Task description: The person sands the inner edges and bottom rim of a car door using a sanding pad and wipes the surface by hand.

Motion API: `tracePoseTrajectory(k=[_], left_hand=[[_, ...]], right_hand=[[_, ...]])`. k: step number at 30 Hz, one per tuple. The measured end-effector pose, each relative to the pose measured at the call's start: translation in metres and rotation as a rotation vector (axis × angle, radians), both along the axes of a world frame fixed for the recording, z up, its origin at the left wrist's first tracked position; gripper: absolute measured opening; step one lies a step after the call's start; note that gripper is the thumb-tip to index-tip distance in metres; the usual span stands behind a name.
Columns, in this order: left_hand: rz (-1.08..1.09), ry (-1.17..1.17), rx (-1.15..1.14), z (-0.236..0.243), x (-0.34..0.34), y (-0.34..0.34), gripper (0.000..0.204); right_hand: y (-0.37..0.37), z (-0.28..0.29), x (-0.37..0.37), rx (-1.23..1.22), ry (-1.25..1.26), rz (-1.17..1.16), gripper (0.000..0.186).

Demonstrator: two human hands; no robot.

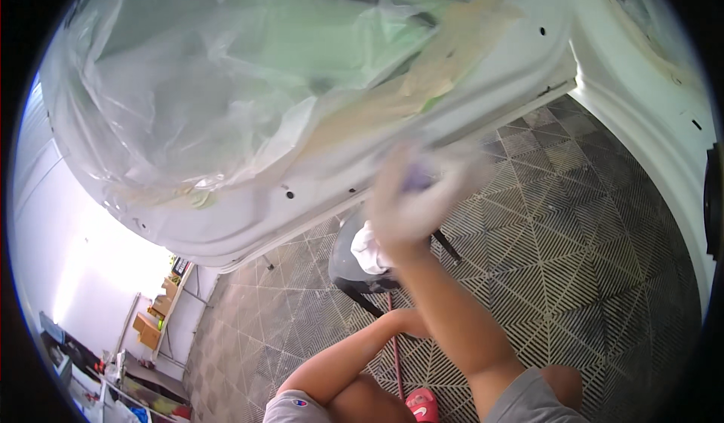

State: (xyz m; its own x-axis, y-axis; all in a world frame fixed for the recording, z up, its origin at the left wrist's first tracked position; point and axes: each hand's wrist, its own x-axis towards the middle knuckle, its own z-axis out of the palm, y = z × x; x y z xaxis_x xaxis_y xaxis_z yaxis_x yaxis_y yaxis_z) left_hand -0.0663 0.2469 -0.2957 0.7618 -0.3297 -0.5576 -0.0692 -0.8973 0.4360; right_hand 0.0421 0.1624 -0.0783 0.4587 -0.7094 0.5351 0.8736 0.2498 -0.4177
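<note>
My right hand (411, 208), smeared by motion and whitish, is raised at the lower edge of a white car door (256, 215). A small purple thing (417, 175) shows between its thumb and fingers; blur hides its kind. My left hand (411, 322) rests low near my knees, its fingers hidden behind my right forearm. Clear plastic sheeting (181, 106) covers the upper part of the door, edged with tan masking tape (369, 121). Beneath the door, a white cloth (369, 249) lies on a dark stool (343, 261).
A white body panel (641, 121) curves down on the right. Patterned grey tiles (520, 272) cover the floor, and a thin red hose or rod (397, 366) runs across it by my pink sandal (422, 406). Shelving with brown boxes (148, 331) stands at the far left.
</note>
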Motion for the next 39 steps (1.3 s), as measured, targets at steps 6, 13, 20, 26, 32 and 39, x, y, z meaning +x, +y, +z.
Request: tracePoseTrajectory(k=[6,13,20,26,32,39], left_hand=[[0.081,0.009,-0.017,0.021,-0.005,-0.002,0.046],[0.099,0.014,-0.018,0.028,-0.009,-0.005,0.047],[0.116,-0.007,-0.014,0.041,-0.016,-0.005,0.049],[0.164,0.007,-0.040,0.042,-0.025,0.000,0.048],[0.203,0.044,-0.110,0.029,-0.016,-0.009,0.047],[0.176,0.044,-0.121,0.026,-0.008,-0.018,0.050]], right_hand=[[0.013,0.013,-0.044,0.056,-0.102,0.123,0.022],[-0.002,0.013,-0.013,0.197,0.040,0.290,0.025],[0.008,0.006,-0.020,0.053,-0.021,0.076,0.024],[0.019,0.002,-0.054,-0.009,-0.121,0.187,0.022],[-0.004,0.005,-0.008,0.131,-0.004,0.289,0.018],[0.006,0.001,-0.012,0.012,-0.062,0.095,0.022]])
